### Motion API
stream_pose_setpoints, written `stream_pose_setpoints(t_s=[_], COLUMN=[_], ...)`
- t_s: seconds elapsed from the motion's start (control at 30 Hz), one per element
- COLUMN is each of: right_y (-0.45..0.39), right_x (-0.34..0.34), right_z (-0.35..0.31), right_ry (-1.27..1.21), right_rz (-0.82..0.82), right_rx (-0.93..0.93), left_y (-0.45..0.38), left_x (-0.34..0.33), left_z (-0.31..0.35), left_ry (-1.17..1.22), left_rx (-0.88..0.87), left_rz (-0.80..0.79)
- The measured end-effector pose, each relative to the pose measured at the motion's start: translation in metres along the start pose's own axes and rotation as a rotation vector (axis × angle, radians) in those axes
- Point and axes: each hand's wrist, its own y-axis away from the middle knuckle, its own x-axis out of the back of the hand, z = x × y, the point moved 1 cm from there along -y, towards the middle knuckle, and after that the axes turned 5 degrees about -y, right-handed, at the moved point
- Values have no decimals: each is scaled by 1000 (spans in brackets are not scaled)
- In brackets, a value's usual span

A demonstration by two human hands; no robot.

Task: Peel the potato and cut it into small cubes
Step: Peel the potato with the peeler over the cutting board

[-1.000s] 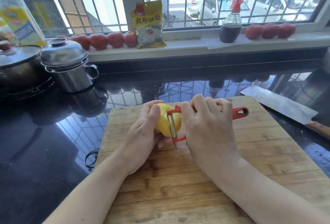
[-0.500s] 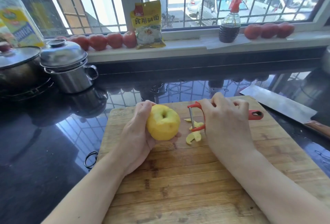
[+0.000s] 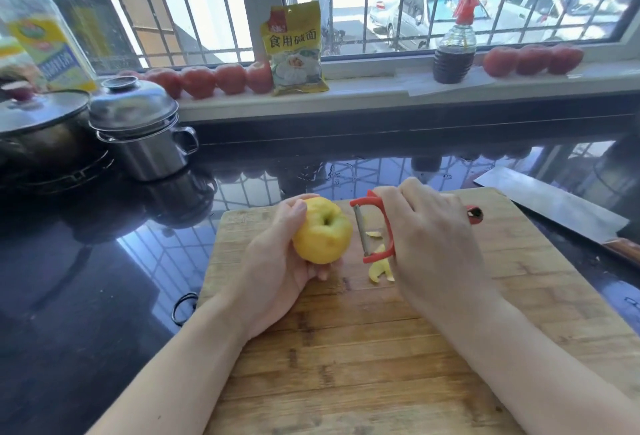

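The left hand (image 3: 277,268) has its grip curled round the yellow potato (image 3: 322,230), held just above the cutting board (image 3: 346,348). Just beside it, the right hand (image 3: 433,240) clamps the red peeler (image 3: 375,230), over peel scraps (image 3: 379,268) on the board

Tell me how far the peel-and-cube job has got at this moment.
Done: the visible side of the potato looks bare yellow, and a few peel strips lie on the cutting board. In hand: the left hand grips the potato, the right hand holds the red peeler just off it. Left: any skin on the hidden side, then all cubing; the cleaver lies untouched beside the board.
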Motion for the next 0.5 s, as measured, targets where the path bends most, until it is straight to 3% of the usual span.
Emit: stream_pose_setpoints(t_s=[0.5], right_y=[7], right_x=[-4], right_z=[-28], right_ry=[116], right_rz=[6], right_rx=[-7], left_y=[1], left_x=[-3], left_z=[-11], left_ry=[-241], left_rx=[-69], left_rz=[-25])
